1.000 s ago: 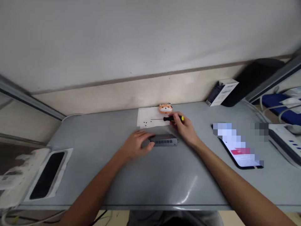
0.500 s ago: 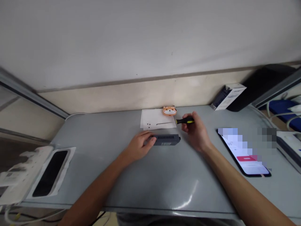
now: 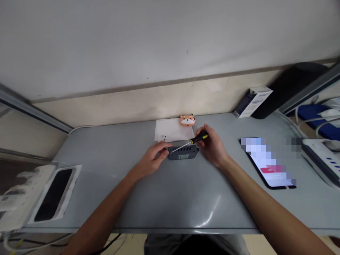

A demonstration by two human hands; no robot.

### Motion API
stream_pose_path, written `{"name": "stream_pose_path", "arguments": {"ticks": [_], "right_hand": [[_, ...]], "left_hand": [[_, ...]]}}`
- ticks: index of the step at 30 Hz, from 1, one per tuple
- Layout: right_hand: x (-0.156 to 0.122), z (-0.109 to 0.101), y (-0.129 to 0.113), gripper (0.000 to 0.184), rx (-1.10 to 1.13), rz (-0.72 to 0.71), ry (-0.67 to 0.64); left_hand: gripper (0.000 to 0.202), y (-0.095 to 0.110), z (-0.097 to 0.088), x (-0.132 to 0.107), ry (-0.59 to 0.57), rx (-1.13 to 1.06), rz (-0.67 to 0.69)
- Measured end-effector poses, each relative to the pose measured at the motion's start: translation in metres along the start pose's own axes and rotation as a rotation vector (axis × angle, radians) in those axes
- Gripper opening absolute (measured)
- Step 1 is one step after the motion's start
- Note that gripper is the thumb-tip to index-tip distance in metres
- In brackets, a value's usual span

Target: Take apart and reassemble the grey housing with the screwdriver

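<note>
A small dark grey box [image 3: 184,152] with vent slots lies on the grey table [image 3: 170,198], tipped up on its side. My left hand [image 3: 153,158] grips its left end, fingers closed round it. My right hand [image 3: 212,146] is shut on a screwdriver [image 3: 195,139] with a black and yellow handle. Its thin shaft slants down to the left and its tip meets the box's upper left corner.
Behind the box lies a white sheet [image 3: 171,131] with a few small dark screws and an orange animal-shaped figure [image 3: 187,120]. A phone [image 3: 271,164] lies at right, a white carton [image 3: 251,101] at back right, power strips [image 3: 320,159] far right and far left.
My right hand lifted the screwdriver off the white sheet and brought its tip to the box. My left hand tipped the box onto its side.
</note>
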State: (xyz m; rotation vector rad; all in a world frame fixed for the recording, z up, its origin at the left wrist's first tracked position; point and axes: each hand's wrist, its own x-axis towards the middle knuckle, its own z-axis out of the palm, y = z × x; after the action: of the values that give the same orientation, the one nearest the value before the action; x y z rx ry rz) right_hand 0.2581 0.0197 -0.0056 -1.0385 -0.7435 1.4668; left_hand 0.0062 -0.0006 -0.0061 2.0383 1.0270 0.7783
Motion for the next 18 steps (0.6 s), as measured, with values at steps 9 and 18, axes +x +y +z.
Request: {"name": "stream_pose_path", "arguments": {"ticks": [9,18], "right_hand": [[0.003,-0.003,0.001,0.049,-0.026,-0.028,0.003],[0.002,-0.002,-0.001,0.048,-0.012,-0.013,0.012]], "left_hand": [[0.026,0.003,0.002,-0.001,0.081,0.023,0.105],[0.016,0.009,0.006,-0.002,0.272,0.419,0.511]]}}
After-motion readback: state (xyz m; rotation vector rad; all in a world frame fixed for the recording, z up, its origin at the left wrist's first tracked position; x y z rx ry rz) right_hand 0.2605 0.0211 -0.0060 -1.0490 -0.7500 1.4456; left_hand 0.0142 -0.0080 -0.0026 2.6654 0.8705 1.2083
